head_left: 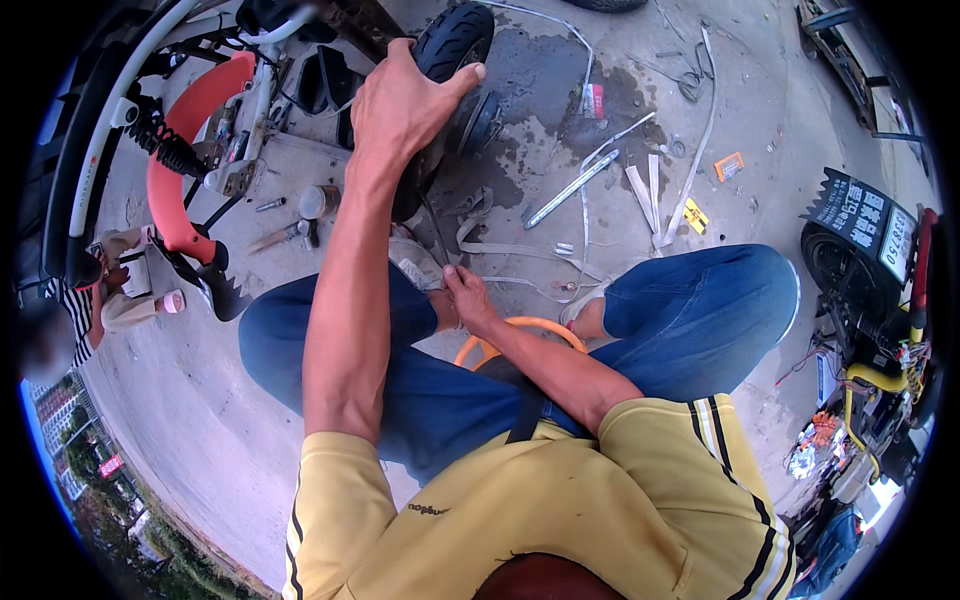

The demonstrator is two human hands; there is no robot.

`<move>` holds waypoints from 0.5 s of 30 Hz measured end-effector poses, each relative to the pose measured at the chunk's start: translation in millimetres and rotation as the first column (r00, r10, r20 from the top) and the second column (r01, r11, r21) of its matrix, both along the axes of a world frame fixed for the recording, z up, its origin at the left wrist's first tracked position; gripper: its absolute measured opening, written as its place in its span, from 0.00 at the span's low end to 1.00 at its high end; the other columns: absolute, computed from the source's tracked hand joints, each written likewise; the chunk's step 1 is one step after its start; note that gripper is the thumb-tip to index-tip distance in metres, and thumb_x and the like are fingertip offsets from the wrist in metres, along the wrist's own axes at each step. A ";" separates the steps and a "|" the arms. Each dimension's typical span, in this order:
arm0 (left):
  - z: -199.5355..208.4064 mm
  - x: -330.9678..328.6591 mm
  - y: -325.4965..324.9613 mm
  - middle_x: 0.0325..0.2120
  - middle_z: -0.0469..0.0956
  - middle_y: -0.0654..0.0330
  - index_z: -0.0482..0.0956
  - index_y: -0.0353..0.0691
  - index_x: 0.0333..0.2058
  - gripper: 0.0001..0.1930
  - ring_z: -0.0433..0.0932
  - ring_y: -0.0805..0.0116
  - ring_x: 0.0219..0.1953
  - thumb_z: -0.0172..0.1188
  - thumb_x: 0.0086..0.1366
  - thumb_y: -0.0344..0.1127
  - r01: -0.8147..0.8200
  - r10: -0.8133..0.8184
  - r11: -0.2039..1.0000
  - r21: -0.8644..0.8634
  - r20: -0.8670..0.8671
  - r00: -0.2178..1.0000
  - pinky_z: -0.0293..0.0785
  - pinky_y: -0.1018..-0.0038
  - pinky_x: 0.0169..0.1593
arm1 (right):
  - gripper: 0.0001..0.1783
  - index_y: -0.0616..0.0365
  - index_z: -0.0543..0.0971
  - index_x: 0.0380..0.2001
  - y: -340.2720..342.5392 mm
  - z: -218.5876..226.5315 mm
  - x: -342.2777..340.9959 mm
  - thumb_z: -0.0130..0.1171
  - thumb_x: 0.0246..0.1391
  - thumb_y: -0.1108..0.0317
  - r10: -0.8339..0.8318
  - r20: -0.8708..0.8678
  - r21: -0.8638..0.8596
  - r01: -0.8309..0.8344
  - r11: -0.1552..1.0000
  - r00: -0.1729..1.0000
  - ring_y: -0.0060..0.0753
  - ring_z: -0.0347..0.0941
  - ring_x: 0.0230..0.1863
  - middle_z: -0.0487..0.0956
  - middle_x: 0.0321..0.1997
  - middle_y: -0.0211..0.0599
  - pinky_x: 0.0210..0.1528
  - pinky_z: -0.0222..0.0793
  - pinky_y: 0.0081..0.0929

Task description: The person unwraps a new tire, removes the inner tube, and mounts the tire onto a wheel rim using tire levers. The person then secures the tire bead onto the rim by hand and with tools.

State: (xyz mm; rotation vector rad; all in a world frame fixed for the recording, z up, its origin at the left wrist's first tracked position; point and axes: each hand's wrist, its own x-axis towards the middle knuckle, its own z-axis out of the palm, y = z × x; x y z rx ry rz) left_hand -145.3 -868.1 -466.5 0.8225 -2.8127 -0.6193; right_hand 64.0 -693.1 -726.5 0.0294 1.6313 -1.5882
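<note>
A black tyre (458,40) on a wheel stands upright in front of me. My left hand (408,105) straddles it, with the thumb on the right side and the fingers curled over the left. Low between my knees my right hand (468,298) is closed on a thin dark tyre lever (435,230). The lever slants up to the lower part of the wheel, where its tip is hard to make out. Just left of the wheel are a round tin (318,202) and a hammer (275,237) on the ground.
A scooter frame with a coral-red fender (165,180) and a black spring shock (160,140) is at left. White strips (690,190), a silver bar (572,188) and an orange packet (729,166) lie right of the wheel. Another scooter's wheel (845,260) stands at far right. A person sits far left.
</note>
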 end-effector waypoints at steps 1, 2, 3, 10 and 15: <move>3.2 2.0 1.7 0.46 0.83 0.38 0.72 0.28 0.60 0.47 0.84 0.41 0.49 0.74 0.55 0.62 0.002 0.001 0.998 0.064 -0.054 0.999 0.78 0.54 0.56 | 0.24 0.61 0.76 0.32 8.3 14.2 -8.3 0.52 0.75 0.50 -0.029 0.091 -0.026 0.031 0.999 0.995 0.20 0.62 0.20 0.69 0.21 0.27 0.24 0.60 0.26; 1.9 9.1 1.6 0.49 0.82 0.38 0.71 0.29 0.62 0.49 0.83 0.42 0.52 0.74 0.54 0.63 0.007 0.004 0.993 0.120 -0.094 0.996 0.77 0.55 0.58 | 0.23 0.60 0.75 0.33 13.2 31.0 -11.9 0.51 0.75 0.51 -0.053 0.195 -0.056 0.065 0.996 0.979 0.20 0.61 0.19 0.69 0.21 0.27 0.23 0.59 0.26; -3.1 20.9 1.4 0.52 0.80 0.38 0.70 0.29 0.63 0.49 0.81 0.43 0.55 0.75 0.54 0.63 0.029 -0.020 0.999 0.039 -0.202 0.979 0.76 0.55 0.60 | 0.23 0.60 0.75 0.34 17.6 46.8 -17.5 0.51 0.75 0.51 -0.070 0.299 -0.082 0.099 0.992 0.952 0.20 0.61 0.18 0.69 0.20 0.27 0.22 0.59 0.25; -65.3 154.3 4.2 0.58 0.74 0.36 0.62 0.32 0.67 0.49 0.75 0.38 0.61 0.78 0.55 0.50 -0.051 0.066 0.986 0.162 -0.093 0.993 0.72 0.55 0.63 | 0.15 0.58 0.70 0.40 38.9 176.2 -60.4 0.48 0.77 0.56 0.032 0.773 -0.202 0.198 0.959 0.633 0.16 0.54 0.19 0.63 0.25 0.23 0.22 0.52 0.21; -38.7 113.6 20.2 0.51 0.78 0.35 0.66 0.32 0.61 0.38 0.79 0.35 0.54 0.71 0.62 0.51 -0.114 0.119 0.990 0.081 -0.056 0.991 0.74 0.52 0.59 | 0.15 0.55 0.70 0.39 90.0 233.0 -82.4 0.48 0.77 0.56 0.188 0.837 -0.372 0.281 0.885 0.515 0.16 0.55 0.20 0.64 0.25 0.22 0.23 0.53 0.20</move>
